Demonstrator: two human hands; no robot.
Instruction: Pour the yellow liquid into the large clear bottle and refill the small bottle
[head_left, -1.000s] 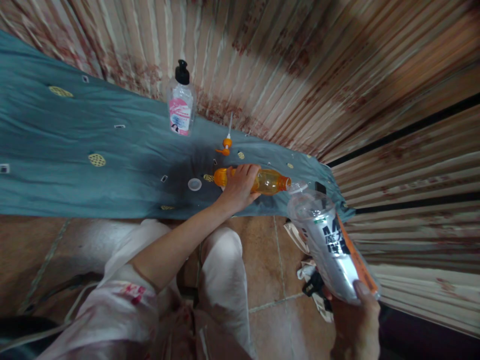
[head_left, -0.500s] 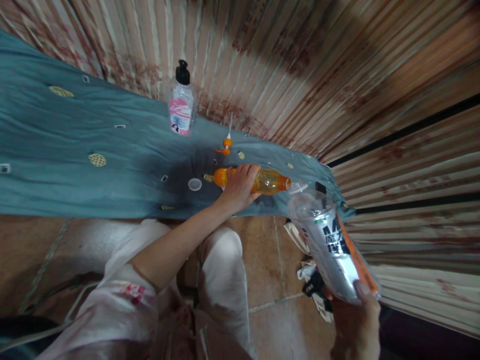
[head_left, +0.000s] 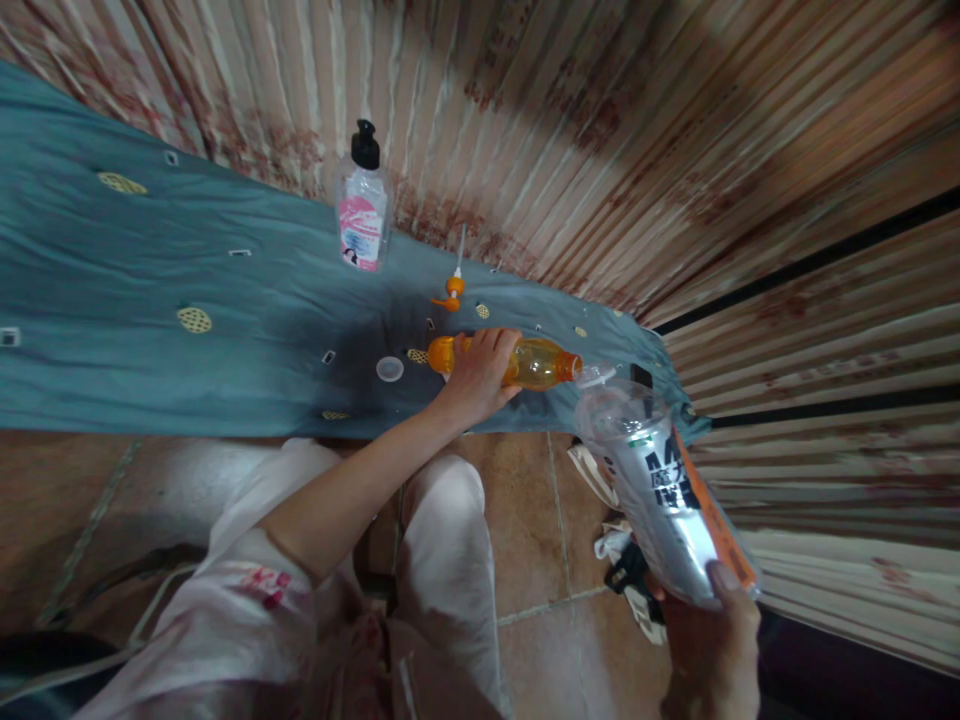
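An orange see-through bottle (head_left: 541, 364) lies tilted sideways, with my left hand (head_left: 480, 372) wrapped round its middle. Its uncapped neck points right. My right hand (head_left: 712, 630) grips the base end of a large clear plastic bottle (head_left: 652, 480) with a silver and orange label. That bottle slants up to the left, and its mouth meets the orange bottle's mouth or sits just beside it; I cannot tell whether they touch. Beyond my left hand lies an orange pump head (head_left: 452, 290) with a thin tube. A small white round cap (head_left: 390, 369) rests left of the orange bottle.
A clear pump bottle (head_left: 363, 215) with a black top and pink label stands at the back of the teal cloth (head_left: 247, 290). Behind it hangs a pleated curtain (head_left: 420, 80). Straps and cloth items (head_left: 630, 570) lie on the tiled floor (head_left: 525, 530).
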